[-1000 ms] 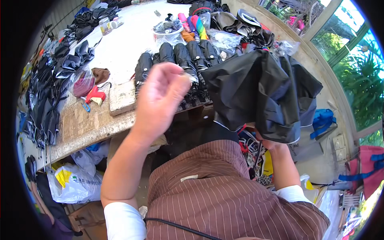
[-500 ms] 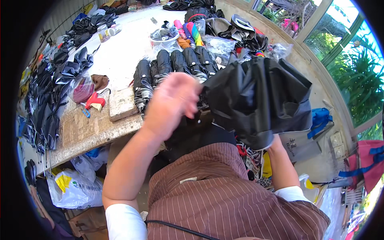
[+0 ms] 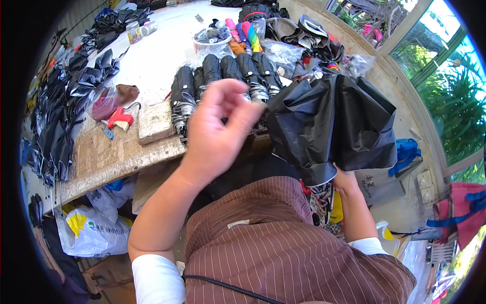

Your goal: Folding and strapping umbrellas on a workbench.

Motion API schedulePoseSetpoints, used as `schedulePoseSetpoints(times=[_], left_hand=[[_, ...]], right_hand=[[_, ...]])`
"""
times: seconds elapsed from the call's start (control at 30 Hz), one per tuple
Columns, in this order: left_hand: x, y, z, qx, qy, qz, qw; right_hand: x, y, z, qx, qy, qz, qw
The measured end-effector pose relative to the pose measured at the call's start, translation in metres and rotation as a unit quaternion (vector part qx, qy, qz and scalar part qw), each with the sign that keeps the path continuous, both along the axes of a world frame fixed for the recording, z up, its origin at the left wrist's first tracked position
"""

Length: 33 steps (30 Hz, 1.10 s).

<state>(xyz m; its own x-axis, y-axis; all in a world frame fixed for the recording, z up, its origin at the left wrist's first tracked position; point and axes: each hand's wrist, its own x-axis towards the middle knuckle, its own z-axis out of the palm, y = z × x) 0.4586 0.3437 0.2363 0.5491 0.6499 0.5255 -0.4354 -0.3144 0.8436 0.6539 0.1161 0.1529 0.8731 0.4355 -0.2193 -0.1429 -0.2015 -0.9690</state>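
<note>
A black umbrella [image 3: 331, 129], its canopy loose and partly folded, hangs in front of me on the right. My right hand [image 3: 345, 180] reaches under the canopy's lower edge and holds the umbrella from below; the fabric hides most of its fingers. My left hand [image 3: 217, 129] is raised beside the canopy's left edge, fingers curved and thumb apart from them, with nothing visible between. The thumb tip comes close to the fabric; whether it touches, I cannot tell. Behind this hand, several folded black umbrellas [image 3: 210, 71] lie in a row on the table.
The white-topped table [image 3: 157, 58] carries a wooden block [image 3: 155, 121], a red-handled tool [image 3: 120, 119], a white tub [image 3: 211, 45] and colourful folded umbrellas [image 3: 249, 35]. Black umbrellas [image 3: 53, 121] pile up at left. A white sack [image 3: 93, 235] sits below the table edge.
My left hand has turned and its fingers show more clearly, with the thumb now toward the canopy. The umbrella's folds have shifted and spread slightly; my right hand stays beneath it.
</note>
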Motion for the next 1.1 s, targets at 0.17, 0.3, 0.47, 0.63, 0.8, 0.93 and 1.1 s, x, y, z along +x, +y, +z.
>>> schedulePoseSetpoints(times=[0.17,0.3,0.47,0.63,0.8,0.93,1.1], left_hand=[[0.005,-0.015,-0.008,0.054,0.142,-0.014,0.988],[-0.001,0.002,-0.023,-0.001,0.106,0.022,0.994],[-0.013,0.023,-0.027,-0.102,0.017,0.063,0.993],[-0.035,-0.032,0.021,0.076,0.031,-0.078,0.994],[-0.018,-0.046,0.003,-0.189,-0.052,-0.151,0.969],[-0.031,-0.009,-0.069,-0.321,-0.049,-0.165,0.931],[-0.068,0.007,-0.064,-0.392,-0.062,-0.101,0.912]], right_hand=[[-0.007,-0.004,0.01,-0.06,0.056,0.084,0.993],[-0.005,-0.006,0.018,-0.101,0.107,0.147,0.978],[0.006,0.0,-0.01,-0.048,0.094,0.165,0.981],[0.008,0.009,-0.03,0.05,0.054,0.17,0.983],[0.001,0.034,-0.031,0.176,0.004,0.178,0.968],[-0.064,0.066,0.012,0.125,-0.194,0.324,0.917],[-0.087,0.097,0.034,0.111,-0.201,0.504,0.833]])
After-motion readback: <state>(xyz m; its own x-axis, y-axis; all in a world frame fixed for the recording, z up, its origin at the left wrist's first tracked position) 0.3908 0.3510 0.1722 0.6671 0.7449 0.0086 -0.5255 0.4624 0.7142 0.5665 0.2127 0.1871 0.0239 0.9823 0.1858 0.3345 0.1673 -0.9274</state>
